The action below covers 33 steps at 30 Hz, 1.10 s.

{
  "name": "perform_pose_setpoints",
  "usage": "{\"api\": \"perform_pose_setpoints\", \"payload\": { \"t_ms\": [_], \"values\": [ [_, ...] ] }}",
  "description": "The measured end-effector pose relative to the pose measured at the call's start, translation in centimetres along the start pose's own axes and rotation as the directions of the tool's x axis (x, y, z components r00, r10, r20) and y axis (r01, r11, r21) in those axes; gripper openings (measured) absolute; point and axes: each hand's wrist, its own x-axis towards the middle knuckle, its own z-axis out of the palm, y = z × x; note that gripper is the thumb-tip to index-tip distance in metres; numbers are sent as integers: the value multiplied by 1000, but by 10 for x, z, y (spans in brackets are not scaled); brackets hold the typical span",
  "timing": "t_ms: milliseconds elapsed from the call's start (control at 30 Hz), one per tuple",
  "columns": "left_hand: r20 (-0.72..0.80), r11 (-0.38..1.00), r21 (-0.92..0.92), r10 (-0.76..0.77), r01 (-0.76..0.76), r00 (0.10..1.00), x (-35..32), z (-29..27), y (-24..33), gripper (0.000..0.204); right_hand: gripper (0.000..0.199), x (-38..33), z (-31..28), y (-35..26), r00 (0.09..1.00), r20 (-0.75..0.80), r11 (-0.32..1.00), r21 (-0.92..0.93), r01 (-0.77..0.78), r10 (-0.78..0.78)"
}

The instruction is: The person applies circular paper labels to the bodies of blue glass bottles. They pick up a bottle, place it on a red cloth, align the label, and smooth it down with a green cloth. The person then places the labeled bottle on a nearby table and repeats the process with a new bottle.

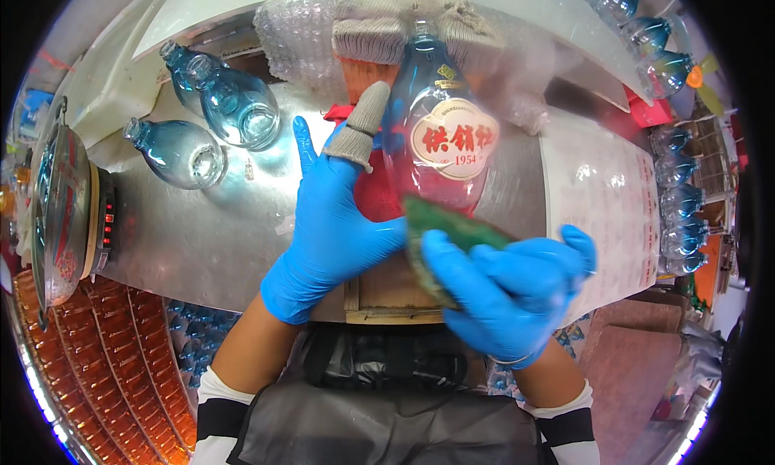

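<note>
A glass bottle (424,69), blue at the neck and pinkish red toward its base, lies on a padded wooden rest with its neck pointing away. It bears a round cream label (456,140) with red print. My left hand (327,215), in a blue glove with a knitted sleeve (361,127) over one finger, spreads its fingers along the bottle's left side; whether it touches the glass I cannot tell. In my blue-gloved right hand (513,291) is a green scouring pad (452,227), blurred by motion, held close to the bottle's base.
Several blue glass bottles (173,154) stand at the far left of the metal table (145,235). To the right lies a sheet of labels (601,211). A round metal pan on a heater (69,215) stands at the left edge. More bottles (682,198) line the right side.
</note>
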Motion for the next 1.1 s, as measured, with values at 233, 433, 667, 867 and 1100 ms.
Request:
{"api": "perform_pose_setpoints", "payload": {
  "t_ms": [233,433,667,867,1100],
  "values": [
    [56,999,32,35,-37,998,3,-6,-10,95,35,8,-5,29,999,48,972,235,1,-13],
    [196,999,31,21,-27,980,9,-16,-7,103,28,-6,1,93,966,115,918,354,179,-233],
    [296,928,-329,-74,174,952,13,-14,-4,87,31,18,6,108,970,-5,906,356,230,-245],
    [385,931,-261,-143,256,912,13,-21,-7,84,32,-12,1,112,979,82,946,283,155,-185],
    [382,748,-410,-379,522,843,59,-28,11,47,22,35,-15,67,878,8,680,637,364,-478]
  ]
}}
